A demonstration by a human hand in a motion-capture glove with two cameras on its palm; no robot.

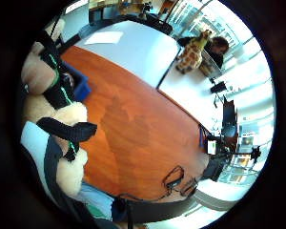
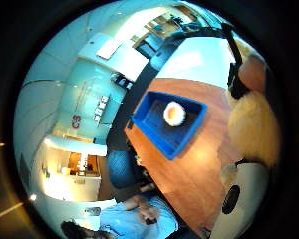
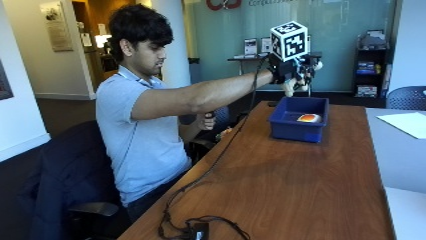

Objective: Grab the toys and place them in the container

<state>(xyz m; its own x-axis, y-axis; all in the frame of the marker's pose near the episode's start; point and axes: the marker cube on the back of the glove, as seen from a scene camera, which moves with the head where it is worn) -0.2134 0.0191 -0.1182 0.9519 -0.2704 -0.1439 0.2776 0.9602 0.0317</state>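
1. Outside view: the gloved right hand (image 3: pixel 296 75) hangs above the blue container (image 3: pixel 299 119), fingers curled on a pale plush toy (image 3: pixel 290 89), lined up to drop.
2. Thumb-side palm view: an orange-and-white toy (image 2: pixel 174 113) lies in the container beneath the palm.
3. Little-finger-side palm view: plush fills the strapped fingers (image 1: pixel 43 76); wooden table (image 1: pixel 133 138) below.

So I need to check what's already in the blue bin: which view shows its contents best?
The thumb side palm view: it looks straight down into the blue bin, showing one round orange-and-white toy. The outside view shows the toy edge-on; the little finger view catches only a bin corner.
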